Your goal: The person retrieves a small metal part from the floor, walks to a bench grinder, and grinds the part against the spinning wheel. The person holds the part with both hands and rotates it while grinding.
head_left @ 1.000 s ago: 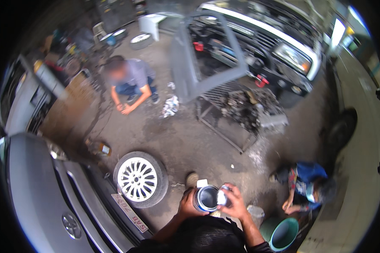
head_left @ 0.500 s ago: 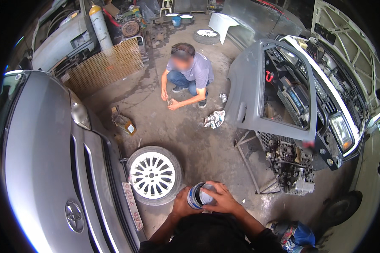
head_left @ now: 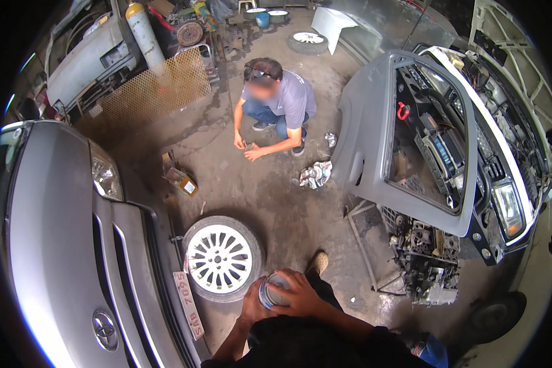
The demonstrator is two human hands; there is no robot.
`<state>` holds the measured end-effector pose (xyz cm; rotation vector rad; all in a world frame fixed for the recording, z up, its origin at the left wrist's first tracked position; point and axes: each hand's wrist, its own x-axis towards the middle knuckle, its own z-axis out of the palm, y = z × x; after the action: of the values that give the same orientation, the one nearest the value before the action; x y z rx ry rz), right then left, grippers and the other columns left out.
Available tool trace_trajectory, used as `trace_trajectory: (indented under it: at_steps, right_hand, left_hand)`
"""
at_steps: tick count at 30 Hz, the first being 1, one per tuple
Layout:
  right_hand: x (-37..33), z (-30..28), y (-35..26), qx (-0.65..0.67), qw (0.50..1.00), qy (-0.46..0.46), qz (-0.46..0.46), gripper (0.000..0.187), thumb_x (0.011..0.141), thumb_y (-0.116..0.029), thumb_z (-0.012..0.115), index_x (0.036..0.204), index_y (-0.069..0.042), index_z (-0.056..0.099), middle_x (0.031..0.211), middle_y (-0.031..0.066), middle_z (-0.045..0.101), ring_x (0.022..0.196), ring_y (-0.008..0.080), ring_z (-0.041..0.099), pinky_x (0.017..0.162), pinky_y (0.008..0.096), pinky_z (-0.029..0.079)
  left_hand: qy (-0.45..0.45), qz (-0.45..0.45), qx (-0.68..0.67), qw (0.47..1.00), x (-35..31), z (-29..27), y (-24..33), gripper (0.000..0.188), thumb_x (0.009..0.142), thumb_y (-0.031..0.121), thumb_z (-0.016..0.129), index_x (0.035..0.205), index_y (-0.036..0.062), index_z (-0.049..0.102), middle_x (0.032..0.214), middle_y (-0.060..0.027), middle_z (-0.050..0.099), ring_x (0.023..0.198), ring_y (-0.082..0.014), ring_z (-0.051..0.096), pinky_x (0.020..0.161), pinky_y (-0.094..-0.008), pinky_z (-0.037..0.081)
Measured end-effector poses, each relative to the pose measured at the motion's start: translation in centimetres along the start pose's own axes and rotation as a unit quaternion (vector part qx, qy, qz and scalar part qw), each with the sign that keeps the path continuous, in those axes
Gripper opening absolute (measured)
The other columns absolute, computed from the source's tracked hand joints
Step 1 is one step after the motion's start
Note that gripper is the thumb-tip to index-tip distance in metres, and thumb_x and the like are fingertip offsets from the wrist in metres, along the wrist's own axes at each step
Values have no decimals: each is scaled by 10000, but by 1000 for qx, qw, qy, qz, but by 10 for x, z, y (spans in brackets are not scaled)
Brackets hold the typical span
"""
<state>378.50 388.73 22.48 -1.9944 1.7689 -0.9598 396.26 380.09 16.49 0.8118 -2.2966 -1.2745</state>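
Close in front of my body is a round metal can [head_left: 263,297] with a blue label. My left hand [head_left: 252,306] wraps round its left side, fingers closed on it. On top, a grey round lid [head_left: 276,291] lies over the mouth of the can. My right hand [head_left: 302,295] grips that lid from above and the right, its fingers curled over the edge. Both hands hide much of the can, so whether the lid is fully seated I cannot tell. Just beyond it, on the floor, lies a tire with a white multi-spoke wheel [head_left: 219,258].
A grey car front [head_left: 61,245] stands at the left. To the right are a grey car door [head_left: 374,135] and an engine block [head_left: 426,245] on a metal frame [head_left: 365,245]. A crouching person [head_left: 282,104] works ahead, near crumpled paper [head_left: 316,175] and a yellowish container [head_left: 183,181].
The lid, tilted with the can's dark opening showing, now lies over the mouth under my right hand. The can has shifted left, and a shoe of mine has come into view.
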Motion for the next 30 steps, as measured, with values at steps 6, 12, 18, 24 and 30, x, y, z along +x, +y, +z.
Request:
trace_trajectory:
  at_steps: [6,12,18,24,30]
  right_hand:
    - [12,-61,63,8,999,20,-37,587,805,-473,581,1291,-150,511,1339,217,366,1226,393,364,991,523,294]
    - [8,-113,109,-22,1000,1,-7,620,859,-506,497,1356,-146,407,1409,245,274,1300,424,284,1003,600,242]
    - [5,-133,134,-9,997,32,68,616,868,-507,485,1341,-131,363,1421,270,237,1305,461,257,987,653,224]
    - [19,-136,157,-14,973,89,210,684,842,-536,511,1356,-123,331,1422,275,226,1286,498,254,969,668,233]
    - [17,-157,190,39,946,-30,322,984,643,-553,720,1401,-128,259,1431,279,193,1273,515,261,982,637,276]
  left_hand:
    - [-1,-24,-27,999,74,29,50,967,558,422,825,1293,-19,377,1199,-226,520,1106,-399,525,926,-440,444]
    - [9,56,97,994,141,58,74,967,546,423,843,1276,-17,386,1185,-224,519,1082,-414,530,909,-443,446]
    - [-53,54,120,990,182,70,99,976,489,306,861,1271,-6,370,1170,-226,518,1085,-417,518,902,-455,461]
    - [-17,86,159,983,219,110,107,970,494,313,854,1268,-16,371,1220,-240,483,1117,-414,494,938,-474,430]
    - [-65,115,176,976,245,125,87,963,496,323,848,1271,-22,391,1239,-236,477,1153,-399,469,963,-474,396]
